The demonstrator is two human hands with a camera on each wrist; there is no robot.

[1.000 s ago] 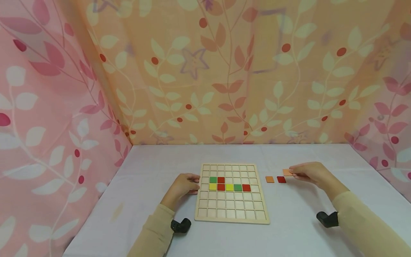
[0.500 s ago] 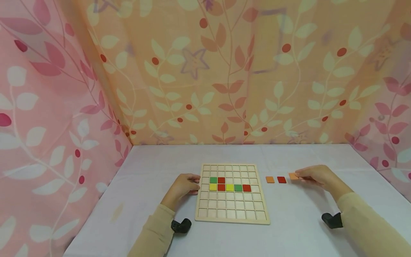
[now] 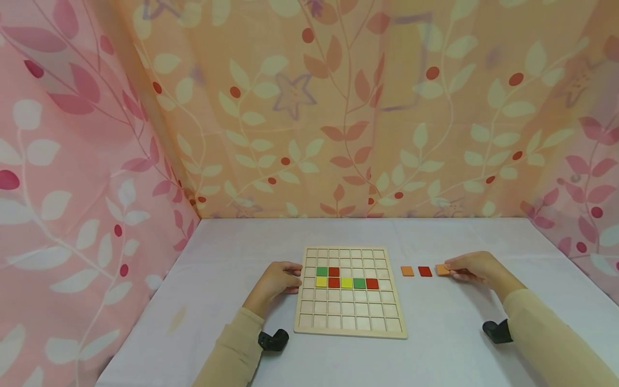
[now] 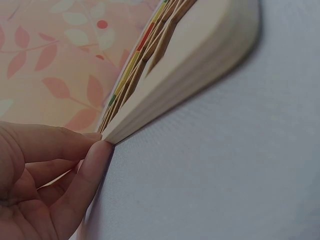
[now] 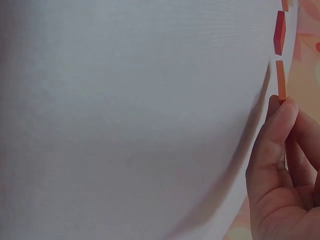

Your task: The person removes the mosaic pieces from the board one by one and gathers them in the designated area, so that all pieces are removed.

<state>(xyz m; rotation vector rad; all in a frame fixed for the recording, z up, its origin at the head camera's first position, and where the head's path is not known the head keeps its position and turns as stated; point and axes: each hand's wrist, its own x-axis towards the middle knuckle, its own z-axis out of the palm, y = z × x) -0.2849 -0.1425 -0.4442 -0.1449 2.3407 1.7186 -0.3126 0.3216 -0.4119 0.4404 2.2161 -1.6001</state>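
Observation:
A pale wooden grid board point(image 3: 350, 322) lies flat on the table. Several coloured square tiles sit in its cells, among them a yellow tile point(image 3: 346, 282) and a red tile point(image 3: 372, 284). My left hand point(image 3: 275, 282) pinches the board's left edge between thumb and fingers, as the left wrist view shows close up. To the right of the board, my right hand point(image 3: 479, 270) pinches an orange tile point(image 3: 442, 270) by its right side, at table level. A loose red tile point(image 3: 425, 271) and a second orange tile point(image 3: 408, 271) lie in a row to its left.
A white cloth point(image 3: 232, 242) covers the table. Behind it hangs an orange leaf-print curtain point(image 3: 411, 134), with a pink one point(image 3: 82, 161) on the left. Black devices stick out at the left wrist point(image 3: 273, 340) and the right wrist point(image 3: 497, 331).
My right hand has moved the orange tile right and nearer to me, lining it up with the two loose tiles. My left hand and the board have stayed in place.

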